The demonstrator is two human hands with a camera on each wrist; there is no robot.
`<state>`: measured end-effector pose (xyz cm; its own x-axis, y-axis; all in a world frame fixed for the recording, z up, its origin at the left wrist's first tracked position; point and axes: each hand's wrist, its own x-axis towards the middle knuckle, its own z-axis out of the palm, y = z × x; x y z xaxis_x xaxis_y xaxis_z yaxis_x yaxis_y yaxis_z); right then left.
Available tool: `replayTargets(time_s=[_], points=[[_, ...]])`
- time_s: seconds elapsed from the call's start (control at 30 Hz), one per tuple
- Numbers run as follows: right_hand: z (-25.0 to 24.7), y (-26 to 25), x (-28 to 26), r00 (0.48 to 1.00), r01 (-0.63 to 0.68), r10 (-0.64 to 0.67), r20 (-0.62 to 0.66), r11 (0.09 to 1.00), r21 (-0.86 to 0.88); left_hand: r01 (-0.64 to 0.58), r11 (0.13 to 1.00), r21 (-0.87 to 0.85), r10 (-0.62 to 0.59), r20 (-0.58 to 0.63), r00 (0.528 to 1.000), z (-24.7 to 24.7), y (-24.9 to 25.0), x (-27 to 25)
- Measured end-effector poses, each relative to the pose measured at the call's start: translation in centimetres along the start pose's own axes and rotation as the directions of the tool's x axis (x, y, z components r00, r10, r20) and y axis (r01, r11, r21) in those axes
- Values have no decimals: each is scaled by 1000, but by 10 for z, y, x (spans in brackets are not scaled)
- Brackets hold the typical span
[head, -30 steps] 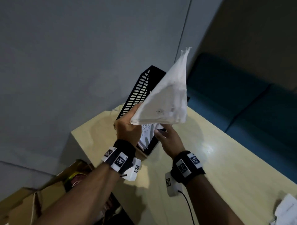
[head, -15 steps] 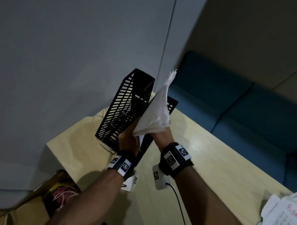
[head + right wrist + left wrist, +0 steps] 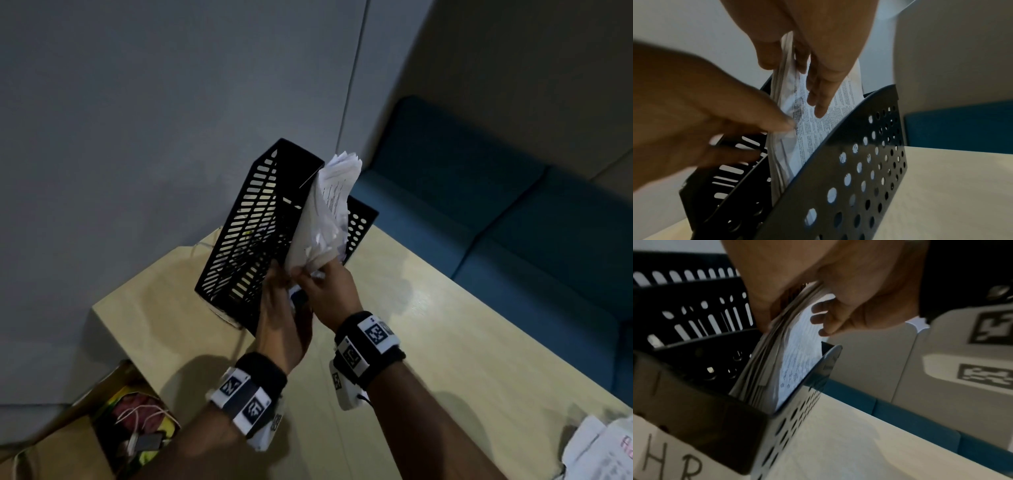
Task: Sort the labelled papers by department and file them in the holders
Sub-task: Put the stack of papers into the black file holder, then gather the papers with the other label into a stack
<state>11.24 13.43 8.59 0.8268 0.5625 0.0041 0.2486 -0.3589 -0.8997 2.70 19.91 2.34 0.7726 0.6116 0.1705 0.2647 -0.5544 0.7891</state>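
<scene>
— Where's the stack right now?

— The sheaf of papers (image 3: 323, 219) stands on edge, tilted, at the centre of the head view, its lower end down inside the black holder with round holes (image 3: 859, 170). The printed side faces that perforated wall.

— And your hands?

— My right hand (image 3: 329, 291) pinches the near edge of the sheaf, thumb on one face and fingers on the printed face; the left wrist view shows this best. My left hand (image 3: 284, 325) is just beside it, lower in the frame. Its fingers look straight and loose, with the fingertips (image 3: 781, 125) touching the sheaf's near edge, but that hand is blurred in the right wrist view, so I can't tell whether it grips anything.

— What sits beside that holder?

— A second black holder with long slots (image 3: 250, 233), touching it on the left. In the bottom left corner of the left wrist view there's a white label reading "HR" (image 3: 672, 465) on a holder's front.

— And further out?

— Both holders stand at the far corner of a pale wooden table (image 3: 445, 342). More papers (image 3: 603, 448) lie at the lower right edge of the head view. An open cardboard box (image 3: 68, 438) sits at the lower left, and a blue sofa (image 3: 496, 205) fills the right side.
</scene>
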Motion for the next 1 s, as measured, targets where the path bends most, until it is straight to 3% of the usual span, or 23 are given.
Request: replayTargets(time_s=[0.07,0.17,0.43,0.6,0.7,0.83,0.9,1.0], points=[[-5,3,-5,998,-42,43,-35,998,40,-56,997,-59,52,-64,997,-13,12,-9],[-14,12,-17,984,-143,152,-91,984,107,-221,975,-3,219,-135,966,-23,25,-7],[-78,35,-86,943,-285,291,-162,957,60,-478,878,-24,472,-120,873,12,70,-27],[-151,74,-176,880,-361,355,-316,932,42,-536,805,-253,565,53,823,63,118,-75],[-197,107,-248,793,-444,434,-429,892,83,-521,775,-357,617,250,746,96,140,-113],[-250,151,-347,596,-592,564,-572,790,161,-469,763,-444,646,509,568,139,153,-171],[-272,170,-393,518,-638,597,-612,747,188,-443,774,-453,633,591,501,160,160,-202],[-299,194,-451,445,-684,638,-628,695,222,-394,802,-450,593,681,430,189,174,-247]])
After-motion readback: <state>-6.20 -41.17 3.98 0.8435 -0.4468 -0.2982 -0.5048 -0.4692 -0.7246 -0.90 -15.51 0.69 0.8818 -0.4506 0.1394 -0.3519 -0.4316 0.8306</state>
